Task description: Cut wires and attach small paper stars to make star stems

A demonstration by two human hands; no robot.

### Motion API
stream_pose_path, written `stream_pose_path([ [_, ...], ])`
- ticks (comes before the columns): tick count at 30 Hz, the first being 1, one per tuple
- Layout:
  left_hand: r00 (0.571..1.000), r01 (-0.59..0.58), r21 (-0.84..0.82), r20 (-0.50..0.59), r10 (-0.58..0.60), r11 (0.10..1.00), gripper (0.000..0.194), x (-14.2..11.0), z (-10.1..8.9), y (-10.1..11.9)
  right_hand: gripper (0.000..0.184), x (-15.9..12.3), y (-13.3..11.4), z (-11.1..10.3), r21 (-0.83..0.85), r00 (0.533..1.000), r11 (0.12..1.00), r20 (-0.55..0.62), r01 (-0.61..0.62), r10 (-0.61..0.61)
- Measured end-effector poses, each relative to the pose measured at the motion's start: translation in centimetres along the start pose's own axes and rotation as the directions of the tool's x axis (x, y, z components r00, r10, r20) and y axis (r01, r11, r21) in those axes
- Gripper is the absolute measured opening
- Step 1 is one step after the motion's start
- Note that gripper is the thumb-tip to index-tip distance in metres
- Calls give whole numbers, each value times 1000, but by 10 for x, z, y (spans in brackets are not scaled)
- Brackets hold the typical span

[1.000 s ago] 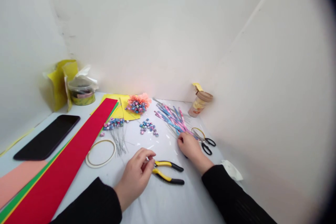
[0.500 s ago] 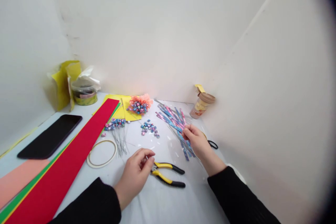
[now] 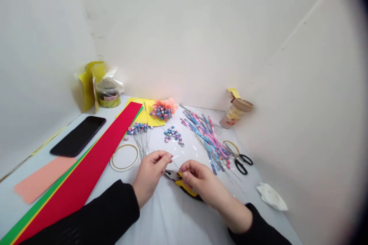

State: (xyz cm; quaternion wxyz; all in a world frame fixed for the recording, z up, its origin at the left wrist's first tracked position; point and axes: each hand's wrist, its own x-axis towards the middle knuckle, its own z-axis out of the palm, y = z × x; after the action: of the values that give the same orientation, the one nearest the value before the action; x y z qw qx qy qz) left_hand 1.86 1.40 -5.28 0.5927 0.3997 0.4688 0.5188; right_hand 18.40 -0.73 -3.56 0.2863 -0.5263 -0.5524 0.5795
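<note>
Left hand [image 3: 152, 174]: closed, thumb and fingertips brought together above the desk [image 3: 169, 222]; whether anything is gripped between them cannot be told. Right hand [image 3: 202, 182]: closed in a pinch, with a thin wire [image 3: 174, 162] apparently held at the fingertips. The wire is seen only as a faint grey line in the gap between the hands; its far end is lost against the pale surface.

Pliers [image 3: 172, 175], one pair: laid on the desk below the hands. Grey metal head, exposed; yellow and black grips, largely covered by the right hand, so that how far they are spread cannot be made out.

Paper strips [image 3: 207, 138], blue and pink, patterned: heaped loosely, crossed over one another, beyond the right hand; grey wires are partly buried among them. Scissors [image 3: 241, 162], black-handled: set beside the heap, blades partly obscured.

Small folded pieces [image 3: 173, 134], blue and pink: scattered at the centre. Stemmed bunch [image 3: 139, 128], similarly coloured, on grey wires: laid near the tape roll [image 3: 124, 157], the lower wire ends hidden behind the left hand. Coral paper flower [image 3: 163, 109], centre filled with like pieces: rested partly on yellow paper [image 3: 140, 116].

Red paper [image 3: 94, 160], long: stacked over green and yellow sheets, cut off by the lower edge of the view. Both black sleeves [image 3: 115, 208]: likewise cropped.
</note>
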Motion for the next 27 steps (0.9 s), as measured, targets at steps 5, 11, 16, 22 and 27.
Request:
stream_pose_path([
  [5,995,-49,-74,-90,42,996,25,6,-5,2,7,-6,2,-28,-210,1000,978,-25,-12,6],
  [11,975,-107,-178,-212,68,978,21,13,-7,14,8,-9,16,-60,-266,996,964,-79,15,-37],
  [16,970,-106,-229,-237,50,968,22,17,-8,17,21,-10,8,-49,-302,978,951,-170,64,-120],
  [22,973,-98,-248,-227,41,964,22,16,-9,14,19,-8,-6,-24,-448,981,894,-172,4,-90],
  [27,944,-178,-237,-314,98,955,15,22,-15,17,20,-1,15,-57,-626,931,780,-277,13,-238],
])
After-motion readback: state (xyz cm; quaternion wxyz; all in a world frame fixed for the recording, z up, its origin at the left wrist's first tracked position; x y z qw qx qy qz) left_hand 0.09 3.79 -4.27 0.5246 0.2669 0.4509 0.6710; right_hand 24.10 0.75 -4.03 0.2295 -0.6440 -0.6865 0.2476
